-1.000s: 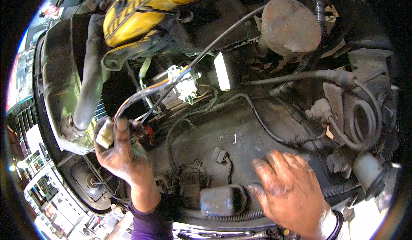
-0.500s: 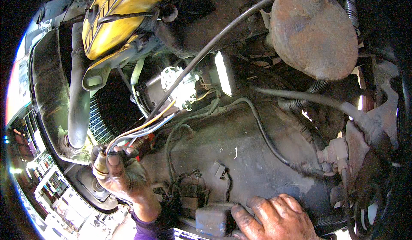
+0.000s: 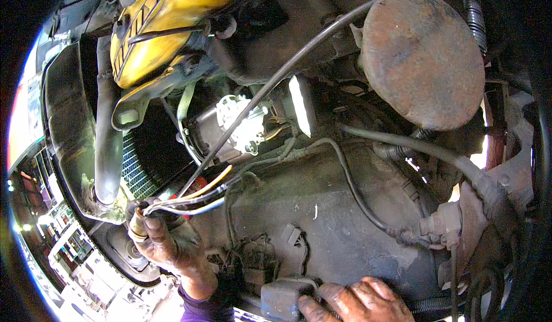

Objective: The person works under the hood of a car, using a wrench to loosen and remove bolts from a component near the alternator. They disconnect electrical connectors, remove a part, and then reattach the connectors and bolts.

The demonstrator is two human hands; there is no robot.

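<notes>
Left hand: your fingers closed on a small, pale cream, block-shaped connector, low on the left, with a loose bundle of thin orange, black, white and blue insulated wires fanning rightward above a broad, scuffed, dark grey panel. Right hand: your fingers loosely bent beside a worn, blue-grey, rectangular box, lower edge; whether it grips anything, cannot tell.

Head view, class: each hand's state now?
Left hand: closed, holding a pale connector with wires.
Right hand: at the blue box; grip cannot be told.
</notes>
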